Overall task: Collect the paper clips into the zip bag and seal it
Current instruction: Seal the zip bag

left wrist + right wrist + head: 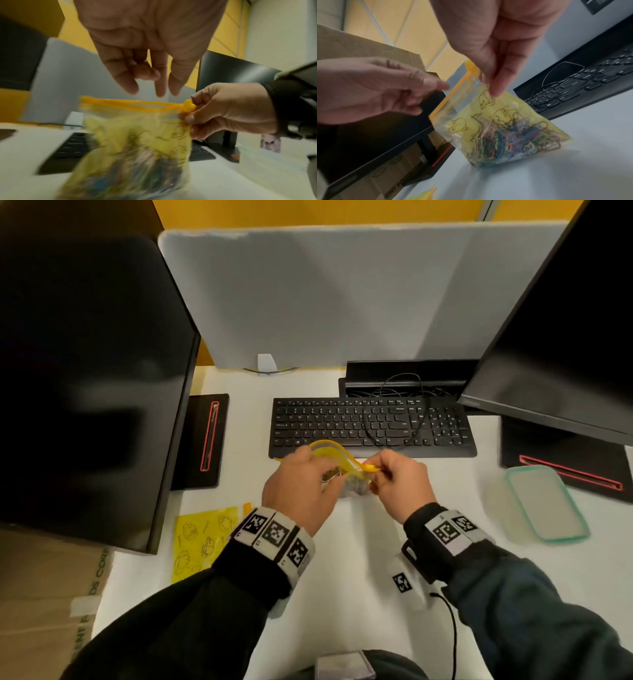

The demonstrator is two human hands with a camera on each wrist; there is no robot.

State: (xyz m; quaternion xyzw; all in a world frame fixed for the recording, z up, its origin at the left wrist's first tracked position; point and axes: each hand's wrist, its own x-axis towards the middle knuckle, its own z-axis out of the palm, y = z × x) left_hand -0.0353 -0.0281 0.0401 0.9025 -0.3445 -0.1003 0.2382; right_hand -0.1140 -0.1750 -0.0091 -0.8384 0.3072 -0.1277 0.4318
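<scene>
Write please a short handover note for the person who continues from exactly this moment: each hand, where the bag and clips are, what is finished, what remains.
Right hand: pinches the zip bag at its corner beside the orange slider, which sits at that end of the zip strip.
Left hand: fingers loose just above the bag's top edge, gripping nothing.
Paper clips: a coloured heap in the bottom of the bag, which rests on the white desk in front of the keyboard.
Done: no loose clips show on the desk.
Left: the head view shows the mouth gaping; hold the free end and draw the slider across.
A second, flat yellow bag lies to the left.
</scene>
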